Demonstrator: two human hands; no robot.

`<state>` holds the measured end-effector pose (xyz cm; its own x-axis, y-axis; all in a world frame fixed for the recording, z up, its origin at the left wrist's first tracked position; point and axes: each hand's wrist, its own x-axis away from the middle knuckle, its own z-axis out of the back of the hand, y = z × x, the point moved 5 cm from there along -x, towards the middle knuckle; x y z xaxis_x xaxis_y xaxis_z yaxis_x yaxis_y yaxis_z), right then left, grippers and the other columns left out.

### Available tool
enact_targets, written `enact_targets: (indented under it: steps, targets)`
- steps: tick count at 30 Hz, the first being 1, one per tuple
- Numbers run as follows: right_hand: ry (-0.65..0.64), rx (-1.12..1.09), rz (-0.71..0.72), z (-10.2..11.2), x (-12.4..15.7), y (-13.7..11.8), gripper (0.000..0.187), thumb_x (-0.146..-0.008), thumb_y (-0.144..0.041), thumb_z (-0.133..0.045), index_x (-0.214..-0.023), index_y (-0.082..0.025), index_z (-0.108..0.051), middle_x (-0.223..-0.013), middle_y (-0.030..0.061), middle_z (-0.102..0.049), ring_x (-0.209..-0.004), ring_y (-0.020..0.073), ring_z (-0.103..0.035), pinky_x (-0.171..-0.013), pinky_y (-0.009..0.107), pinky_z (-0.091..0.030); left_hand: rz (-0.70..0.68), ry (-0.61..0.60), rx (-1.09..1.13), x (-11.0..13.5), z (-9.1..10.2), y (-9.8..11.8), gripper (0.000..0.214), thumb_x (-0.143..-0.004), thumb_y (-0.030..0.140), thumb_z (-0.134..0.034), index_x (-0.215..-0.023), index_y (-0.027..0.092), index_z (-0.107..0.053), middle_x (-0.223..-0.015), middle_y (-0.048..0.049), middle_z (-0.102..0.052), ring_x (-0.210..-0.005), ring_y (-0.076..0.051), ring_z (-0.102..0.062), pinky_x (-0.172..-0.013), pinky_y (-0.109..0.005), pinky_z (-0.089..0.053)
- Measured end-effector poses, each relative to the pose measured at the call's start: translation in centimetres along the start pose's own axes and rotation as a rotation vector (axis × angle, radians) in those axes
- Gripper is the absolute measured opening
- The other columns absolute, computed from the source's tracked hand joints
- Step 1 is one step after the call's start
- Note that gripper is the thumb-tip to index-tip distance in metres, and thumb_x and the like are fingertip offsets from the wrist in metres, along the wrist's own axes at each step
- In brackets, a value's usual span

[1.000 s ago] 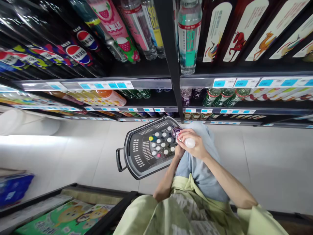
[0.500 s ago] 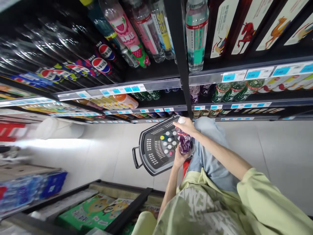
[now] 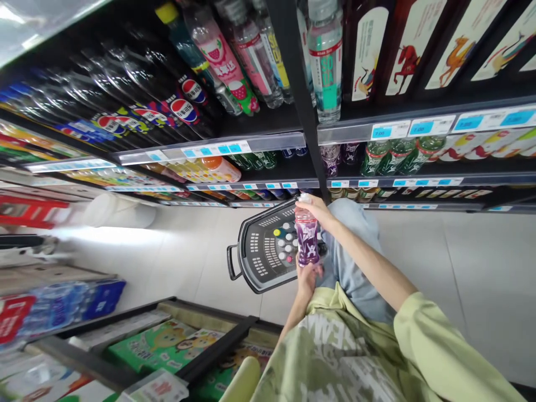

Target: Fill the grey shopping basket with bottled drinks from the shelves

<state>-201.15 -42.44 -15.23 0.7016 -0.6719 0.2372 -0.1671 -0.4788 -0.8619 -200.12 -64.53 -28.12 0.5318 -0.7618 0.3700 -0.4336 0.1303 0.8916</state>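
Above a dark basket (image 3: 245, 237), both my hands hold a clear bottle with a purple label (image 3: 307, 240) and a white cap. My right hand (image 3: 315, 209) is closed around the neck, just under the cap. At the bottle's base, my left hand (image 3: 307, 279) supports it with curled fingers. The label faces the camera. Inside the basket stand several bottles, their caps showing white, yellow and pink (image 3: 289, 258); the held bottle and my hands hide some of them.
Shelves with cola bottles (image 3: 184, 109), soda water (image 3: 326, 72) and price tags (image 3: 391, 130) run along the far side. A white bucket (image 3: 119, 211) stands on the floor at left. Green cartons (image 3: 154, 346) lie on a low black-framed rack nearer my body.
The bottle has been raised and turned, so its label shows more fully. My left hand has slid down to its base, while my right hand keeps hold of the neck.
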Motion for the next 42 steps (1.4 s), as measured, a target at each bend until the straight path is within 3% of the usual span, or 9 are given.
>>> enact_targets:
  steps: [4, 8, 15, 19, 22, 24, 28, 35, 42]
  targets:
    - [-0.12, -0.202, -0.047, -0.6, 0.3, -0.6, 0.052, -0.061, -0.052, -0.099, -0.089, -0.022, -0.068, -0.075, 0.0047, -0.08, -0.069, 0.0237, -0.076, -0.061, 0.032, -0.062, 0.208, -0.142, 0.336, 1.6, -1.0, 0.4, 0.09, -0.088, 0.096, -0.034, -0.117, 0.019, -0.07, -0.063, 0.0006, -0.053, -0.039, -0.009, -0.036, -0.04, -0.026, -0.034]
    - [-0.163, -0.18, -0.009, -1.0, 0.4, -0.9, 0.053, -0.06, -0.052, -0.1, -0.088, -0.022, -0.066, -0.072, 0.0032, -0.079, -0.069, 0.0227, -0.076, -0.064, 0.031, -0.062, 0.318, -0.201, 0.561, 2.2, -2.3, 0.2, 0.073, -0.096, 0.087, -0.041, -0.094, 0.019, -0.067, -0.051, 0.0094, -0.027, -0.036, -0.006, -0.009, -0.034, -0.023, -0.023]
    - [-0.208, -0.067, 0.047, -1.4, 0.1, -0.5, 0.046, -0.063, -0.05, -0.098, -0.082, -0.021, -0.067, -0.07, 0.0022, -0.078, -0.066, 0.0199, -0.074, -0.064, 0.029, -0.059, 0.297, -0.094, 0.622, 1.2, -3.0, 0.8, 0.054, -0.097, 0.069, -0.06, -0.106, 0.017, -0.069, -0.073, 0.0003, -0.046, -0.052, -0.009, -0.036, -0.045, -0.02, -0.041]
    - [-0.18, -0.043, 0.052, -1.1, -0.2, -0.2, 0.045, -0.061, -0.046, -0.097, -0.085, -0.022, -0.067, -0.071, 0.001, -0.077, -0.069, 0.0207, -0.075, -0.067, 0.03, -0.059, 0.243, -0.022, 0.527, 1.1, -3.2, 1.8, 0.059, -0.095, 0.074, -0.051, -0.106, 0.018, -0.069, -0.092, -0.0098, -0.06, -0.069, -0.014, -0.053, -0.048, -0.022, -0.045]
    - [-0.088, -0.034, 0.001, -0.4, -0.7, 0.5, 0.047, -0.058, -0.04, -0.097, -0.089, -0.024, -0.065, -0.076, -0.0004, -0.079, -0.072, 0.0223, -0.076, -0.066, 0.032, -0.061, 0.151, 0.082, 0.393, 1.2, -3.1, 2.1, 0.062, -0.095, 0.072, -0.047, -0.118, 0.018, -0.068, -0.121, -0.017, -0.068, -0.095, -0.021, -0.066, -0.068, -0.028, -0.057]
    - [-0.012, 0.022, -0.008, 0.2, -1.0, 0.9, 0.047, -0.056, -0.036, -0.096, -0.09, -0.025, -0.064, -0.076, -0.0021, -0.078, -0.071, 0.0219, -0.075, -0.064, 0.031, -0.06, 0.073, 0.108, 0.36, 1.2, -3.3, 2.0, 0.058, -0.091, 0.062, -0.062, -0.135, 0.024, -0.063, -0.139, -0.0146, -0.066, -0.112, -0.024, -0.068, -0.084, -0.033, -0.06]
    - [0.06, 0.102, 0.008, 0.8, -1.2, 1.2, 0.04, -0.059, -0.034, -0.091, -0.087, -0.023, -0.064, -0.072, -0.0031, -0.075, -0.071, 0.0211, -0.074, -0.065, 0.029, -0.059, -0.083, 0.126, 0.367, 1.2, -3.3, 1.8, 0.088, -0.076, 0.035, -0.087, -0.154, 0.044, -0.049, -0.159, -0.0033, -0.056, -0.126, -0.022, -0.067, -0.105, -0.04, -0.058]
    - [-0.01, 0.311, 0.104, 0.2, -0.6, 1.2, 0.03, -0.07, -0.034, -0.083, -0.091, -0.023, -0.066, -0.075, -0.0028, -0.075, -0.077, 0.0215, -0.077, -0.072, 0.029, -0.059, -0.274, 0.144, -0.137, -0.8, -0.7, 3.1, 0.08, -0.073, 0.04, -0.094, -0.146, 0.025, -0.063, -0.153, -0.012, -0.063, -0.144, -0.031, -0.059, -0.125, -0.047, -0.045]
    - [-0.148, 0.896, 0.34, -2.5, 1.5, 2.5, 0.016, -0.083, -0.023, -0.081, -0.099, -0.022, -0.077, -0.096, 0.0017, -0.085, -0.096, 0.0242, -0.081, -0.094, 0.035, -0.059, -0.487, 0.294, -0.42, -3.0, 0.8, 7.9, 0.06, -0.084, 0.036, -0.083, -0.137, 0.022, -0.059, -0.138, -0.0137, -0.067, -0.131, -0.026, -0.066, -0.109, -0.043, -0.058]
